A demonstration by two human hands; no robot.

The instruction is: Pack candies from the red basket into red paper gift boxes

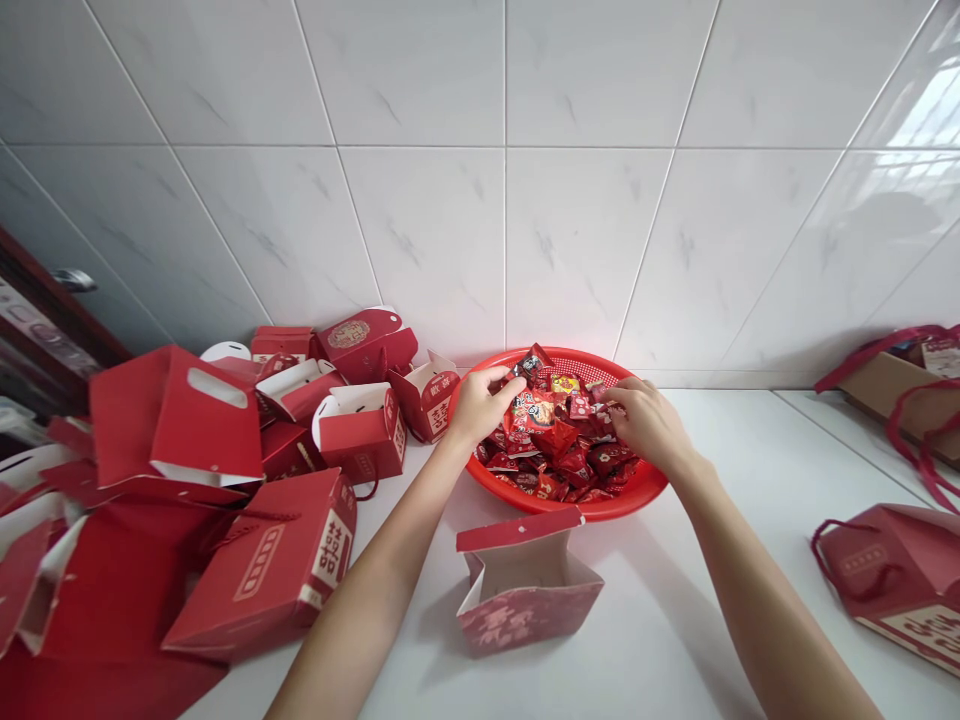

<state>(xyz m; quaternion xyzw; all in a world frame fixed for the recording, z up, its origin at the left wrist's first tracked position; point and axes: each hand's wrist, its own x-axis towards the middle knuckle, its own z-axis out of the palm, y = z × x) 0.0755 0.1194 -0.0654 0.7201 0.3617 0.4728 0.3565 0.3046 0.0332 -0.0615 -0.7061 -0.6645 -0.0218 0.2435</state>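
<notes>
A red plastic basket (570,512) stands against the tiled wall, heaped with wrapped sweets (574,465). Over its left rim reaches my left hand (484,405), thumb and fingers closed on a dark-wrapped candy (532,363). A larger red snack packet (536,412) lies just below those fingertips. My right hand (651,425) comes over the right rim, its fingers pinched at a small reddish wrapped candy (600,393), partly hidden by them. In front of the basket, between my forearms, a red paper gift box (525,615) stands with its top open and its flap raised.
Many red gift boxes (262,560) are piled on the left, some open, some with cord handles. At the right are another red box (892,570) with a cord handle and a brown carton (892,390) with red ribbon. White tiles (420,230) rise behind the white countertop (660,640).
</notes>
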